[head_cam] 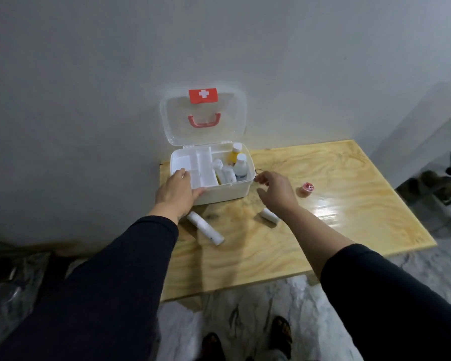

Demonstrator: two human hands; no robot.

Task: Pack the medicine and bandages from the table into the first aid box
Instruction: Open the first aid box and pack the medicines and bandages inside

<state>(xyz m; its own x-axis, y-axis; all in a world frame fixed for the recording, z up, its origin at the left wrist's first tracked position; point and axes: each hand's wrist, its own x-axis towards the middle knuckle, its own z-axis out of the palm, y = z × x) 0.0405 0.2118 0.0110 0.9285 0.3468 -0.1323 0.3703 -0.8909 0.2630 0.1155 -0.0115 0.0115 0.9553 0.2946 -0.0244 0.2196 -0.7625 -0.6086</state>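
Note:
The white first aid box (227, 192) stands open at the table's back left, its clear lid (177, 118) leaning on the wall. Inside it are a divided white tray (201, 168) on the left and several bottles (238, 166) on the right. My left hand (176, 192) rests on the box's front left corner and grips its edge. My right hand (275, 188) hovers just right of the box with fingers apart, holding nothing. A long white bandage roll (206, 228) lies in front of the box. A shorter bandage roll (269, 216) lies partly under my right wrist. A small pink tape roll (305, 189) sits further right.
The light wooden table (349, 209) stands against a grey wall. Its right half is glossy with glare. Marble floor and my sandalled feet (245, 340) show below the near edge. Dark objects lie on the floor at the far right.

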